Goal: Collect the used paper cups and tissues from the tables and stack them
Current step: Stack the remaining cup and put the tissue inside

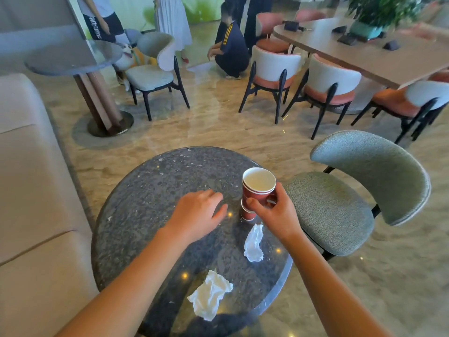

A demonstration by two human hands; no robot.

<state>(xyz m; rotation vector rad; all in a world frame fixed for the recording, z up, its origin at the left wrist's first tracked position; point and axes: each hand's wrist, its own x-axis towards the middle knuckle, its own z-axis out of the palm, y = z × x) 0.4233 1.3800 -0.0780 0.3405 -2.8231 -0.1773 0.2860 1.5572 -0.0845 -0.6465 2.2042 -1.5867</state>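
Note:
A stack of red paper cups (257, 190) with white insides stands on the round dark speckled table (150, 205), toward its right edge. My right hand (272, 212) grips the stack from the near right side. My left hand (199, 212) hovers over the table just left of the cups, fingers relaxed and holding nothing. One crumpled white tissue (254, 243) lies just in front of the cups. A second crumpled tissue (210, 299) lies near the table's front edge.
A grey-green chair (359, 198) stands close to the table's right side. A beige sofa (31, 190) runs along the left. Farther back stand another round table (73, 62), several chairs, a long table (364, 52) and some people.

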